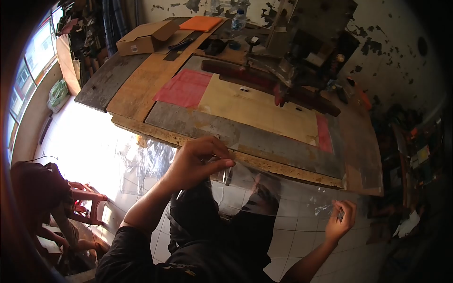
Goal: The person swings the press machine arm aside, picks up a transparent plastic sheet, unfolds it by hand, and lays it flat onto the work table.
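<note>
One clear sheet (299, 199) is pinched by fingers of left hand (197, 158) and right hand (343, 218), probably to spread it flat.

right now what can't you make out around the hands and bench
Head view:
Clear film: full outline, lost to transparency.
Left hand: most of its palm, behind its own back.
Box label: print, too small.
Clutter at right: separate things, lost in shadow.
</note>
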Demonstrator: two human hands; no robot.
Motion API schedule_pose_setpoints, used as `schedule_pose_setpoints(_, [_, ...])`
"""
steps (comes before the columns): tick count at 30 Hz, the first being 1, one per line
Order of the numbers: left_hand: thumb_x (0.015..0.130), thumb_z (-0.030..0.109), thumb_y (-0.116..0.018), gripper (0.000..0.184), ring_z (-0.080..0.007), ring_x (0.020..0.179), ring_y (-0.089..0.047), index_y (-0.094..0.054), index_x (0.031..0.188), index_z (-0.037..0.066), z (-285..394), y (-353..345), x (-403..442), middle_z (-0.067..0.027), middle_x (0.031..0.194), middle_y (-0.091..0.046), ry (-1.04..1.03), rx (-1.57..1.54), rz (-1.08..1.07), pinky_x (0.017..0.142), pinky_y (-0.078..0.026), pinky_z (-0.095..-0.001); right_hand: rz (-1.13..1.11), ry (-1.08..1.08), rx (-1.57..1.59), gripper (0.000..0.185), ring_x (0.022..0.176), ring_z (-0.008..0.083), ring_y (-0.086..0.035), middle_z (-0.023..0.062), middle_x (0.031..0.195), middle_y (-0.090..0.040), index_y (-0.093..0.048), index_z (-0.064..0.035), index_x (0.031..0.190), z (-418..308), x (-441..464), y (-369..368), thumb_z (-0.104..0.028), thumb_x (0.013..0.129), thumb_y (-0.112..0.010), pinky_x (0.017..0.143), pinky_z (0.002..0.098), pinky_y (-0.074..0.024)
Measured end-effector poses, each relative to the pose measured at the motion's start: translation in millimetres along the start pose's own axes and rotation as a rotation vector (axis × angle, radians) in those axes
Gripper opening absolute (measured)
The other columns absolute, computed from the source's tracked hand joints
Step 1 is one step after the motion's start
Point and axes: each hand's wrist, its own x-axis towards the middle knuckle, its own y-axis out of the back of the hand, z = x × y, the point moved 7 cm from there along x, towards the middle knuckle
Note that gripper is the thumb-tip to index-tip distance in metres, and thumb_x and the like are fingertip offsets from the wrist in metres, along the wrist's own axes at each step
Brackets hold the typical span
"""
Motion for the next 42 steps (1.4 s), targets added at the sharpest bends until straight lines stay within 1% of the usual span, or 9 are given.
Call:
schedule_pose_setpoints(5, [0.088,0.01,-0.08,0.011,-0.0185,0.098,-0.072,-0.074,0.09,0.001,4.3,-5.0,-5.6,-0.0082,0.101,-0.074,-0.048,0.108,0.062,0.084,-0.057,-0.03,0.011,-0.09,0.037,0.028,0.079,0.0189,-0.061,0.01,0.095,-0.059,-0.06,0.0007,0.098,6.5,-13.1,-7.8,0.024,0.083,-0.065,0.063,0.0306,-0.0587])
schedule_pose_setpoints(8, [0.086,0.008,-0.081,0.01,-0.0208,0.099,-0.073,-0.075,0.091,0.002,5.3,-6.9,-11.4,-0.0091,0.101,-0.075,-0.009,0.186,0.106,0.084,-0.058,-0.0317,0.074,-0.12,0.039,0.03,0.078,0.0185,-0.059,0.0093,0.093,-0.061,-0.062,-0.0008,0.097,8.5,-14.4,-8.5,0.023,0.079,-0.071,0.059,0.0321,-0.0502])
schedule_pose_setpoints(10, [0.084,0.006,-0.083,0.011,-0.022,0.099,-0.073,-0.075,0.091,0.003,13.6,-8.3,-15.3,-0.0087,0.102,-0.074,-0.198,0.266,0.132,0.085,-0.058,-0.0324,0.08,-0.108,0.002,0.031,0.079,0.0187,-0.059,0.0093,0.093,-0.061,-0.062,-0.001,0.097,7.1,-14.2,-8.5,0.023,0.08,-0.069,0.059,0.0315,-0.0506])
schedule_pose_setpoints(20, [0.082,0.004,-0.083,0.013,-0.0205,0.094,-0.075,-0.076,0.092,0.002,31.7,-16.1,-25.9,-0.0078,0.104,-0.073,-0.374,0.425,0.175,0.078,-0.062,-0.0312,0.087,-0.139,0.025,0.024,0.082,0.0202,-0.061,0.0103,0.094,-0.061,-0.062,-0.0002,0.1,15.6,-23.4,-12.7,0.019,0.086,-0.067,0.059,0.0321,-0.0525])
schedule_pose_setpoints(22, [0.082,0.004,-0.083,0.013,-0.0203,0.092,-0.075,-0.075,0.093,0.002,33.1,-17.8,-26.5,-0.0079,0.103,-0.073,-0.397,0.434,0.175,0.077,-0.062,-0.0306,0.067,-0.177,0.035,0.02,0.084,0.0188,-0.063,0.0101,0.098,-0.061,-0.061,0.0004,0.101,18.1,-25.6,-13.3,0.017,0.089,-0.062,0.072,0.0322,-0.0569])
schedule_pose_setpoints(26, [0.083,0.004,-0.083,0.014,-0.0206,0.092,-0.076,-0.075,0.094,0.002,26.9,-21.2,-26.5,-0.0077,0.101,-0.074,-0.382,0.368,0.19,0.077,-0.062,-0.0313,0.066,-0.18,0.007,0.02,0.083,0.0185,-0.063,0.01,0.097,-0.062,-0.061,0.0002,0.101,17.8,-25.6,-11.4,0.017,0.089,-0.063,0.072,0.0318,-0.0549])
schedule_pose_setpoints(28, [0.085,0.004,-0.082,0.013,-0.0213,0.089,-0.076,-0.074,0.094,0.002,24.5,-21.1,-24.7,-0.0083,0.096,-0.075,-0.319,0.357,0.19,0.075,-0.062,-0.0306,0.089,-0.159,0.0,0.023,0.084,0.0207,-0.061,0.0105,0.096,-0.061,-0.062,-0.0005,0.1,15.0,-23.2,-10.5,0.017,0.086,-0.068,0.06,0.0318,-0.0534])
schedule_pose_setpoints(34, [0.092,0.012,-0.078,0.014,-0.0138,0.083,-0.074,-0.072,0.096,-0.001,15.4,-19.8,-24.1,-0.008,0.088,-0.075,-0.037,0.213,0.18,0.072,-0.057,-0.0267,0.075,-0.195,0.015,0.02,0.084,0.0181,-0.062,0.009,0.097,-0.062,-0.062,-0.0003,0.101,18.1,-25.7,-12.4,0.015,0.089,-0.066,0.071,0.0313,-0.0539])
schedule_pose_setpoints(42, [0.097,0.019,-0.075,0.022,-0.0037,0.076,-0.063,-0.071,0.102,-0.003,-18.0,-23.6,-29.4,0.0,0.085,-0.07,0.418,-0.232,0.03,0.07,-0.051,-0.0214,0.085,-0.193,0.003,0.019,0.084,0.019,-0.062,0.009,0.096,-0.062,-0.062,-0.0014,0.101,16.8,-24.7,-10.9,0.013,0.089,-0.068,0.067,0.0319,-0.0515])
